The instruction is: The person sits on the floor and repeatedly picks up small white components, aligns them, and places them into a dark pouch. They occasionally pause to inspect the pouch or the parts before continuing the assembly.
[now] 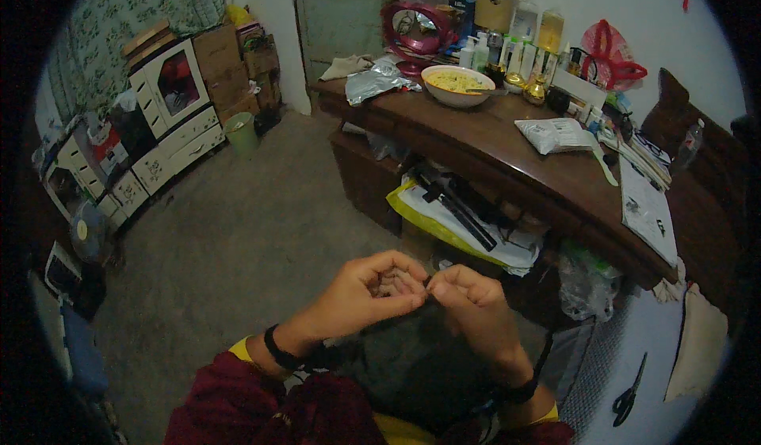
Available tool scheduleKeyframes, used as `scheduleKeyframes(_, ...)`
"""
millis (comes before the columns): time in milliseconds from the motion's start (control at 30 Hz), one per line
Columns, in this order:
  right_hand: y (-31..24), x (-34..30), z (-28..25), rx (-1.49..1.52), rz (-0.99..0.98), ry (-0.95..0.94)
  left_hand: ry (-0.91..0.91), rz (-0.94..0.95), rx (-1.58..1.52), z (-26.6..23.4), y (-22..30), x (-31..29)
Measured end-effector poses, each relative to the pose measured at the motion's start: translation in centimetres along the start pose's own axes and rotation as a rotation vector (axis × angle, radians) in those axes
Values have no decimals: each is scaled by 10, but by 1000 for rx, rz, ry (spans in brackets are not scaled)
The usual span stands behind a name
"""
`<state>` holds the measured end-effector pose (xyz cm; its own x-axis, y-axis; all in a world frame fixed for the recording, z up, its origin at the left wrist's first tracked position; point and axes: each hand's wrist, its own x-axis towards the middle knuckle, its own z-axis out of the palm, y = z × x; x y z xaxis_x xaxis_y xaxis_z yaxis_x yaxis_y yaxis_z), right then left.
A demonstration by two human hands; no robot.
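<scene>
My left hand [366,293] and my right hand [479,308] meet fingertip to fingertip above my lap. Each is closed in a pinch, with the left fingers curled round toward the thumb. A tiny dark thing shows where the fingertips come together, too small to name. Beneath the hands, a dark cloth-like thing [412,358] lies across my lap, partly hidden by my wrists. Both wrists wear black bands, below which yellow cuffs and maroon sleeves show.
Ahead stands a brown wooden desk [507,147] bearing a bowl of food [456,88], bottles, a pink mirror [416,31] and a white packet [555,135]. Black-handled scissors [628,397] lie on the light surface at my right. White cabinets [178,140] and a green bin [240,134] stand far left.
</scene>
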<state>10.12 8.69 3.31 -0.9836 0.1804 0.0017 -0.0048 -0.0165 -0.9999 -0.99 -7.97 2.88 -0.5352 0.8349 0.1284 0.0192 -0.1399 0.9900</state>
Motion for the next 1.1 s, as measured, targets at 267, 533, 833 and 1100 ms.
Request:
scheduleKeyframes(267,-3,-6,6,254,103,37,119,174,-8,19,-11,-7)
scheduleKeyframes(533,-1,-11,11,91,61,61,239,548,543,16,-10,-4)
scheduleKeyframes(833,10,-14,1,213,33,69,286,502,498,10,-17,-5)
scheduleKeyframes(1100,11,-18,-23,392,12,176,219,380,227,10,7,-28)
